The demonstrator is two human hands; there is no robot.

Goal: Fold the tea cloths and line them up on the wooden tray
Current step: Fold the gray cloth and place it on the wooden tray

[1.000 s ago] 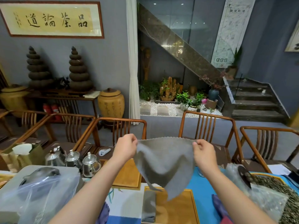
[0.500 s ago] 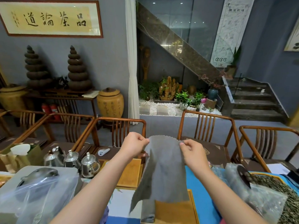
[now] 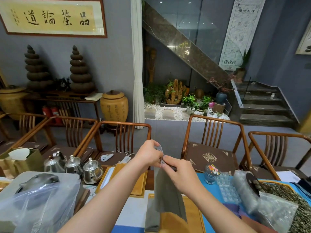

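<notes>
A grey tea cloth (image 3: 168,195) hangs folded in half lengthwise above the wooden tray (image 3: 193,214). My left hand (image 3: 149,154) and my right hand (image 3: 176,170) meet at its top edge, both pinching the two upper corners together. The cloth's lower end drapes down over the tray. On the tray's left side lies a folded grey cloth (image 3: 152,219), partly hidden behind the hanging one.
A second wooden tray (image 3: 138,187) sits behind. Three metal teapots (image 3: 74,165) stand at the left, with a plastic-bagged grey object (image 3: 38,195) in front. Bubble wrap and bagged items (image 3: 262,199) crowd the right. Blue and purple cloths (image 3: 235,209) lie right of the tray. Wooden chairs line the table's far side.
My hands have come together, bringing the cloth's two top corners to meet. The cloth went from spread wide to a narrow hanging strip.
</notes>
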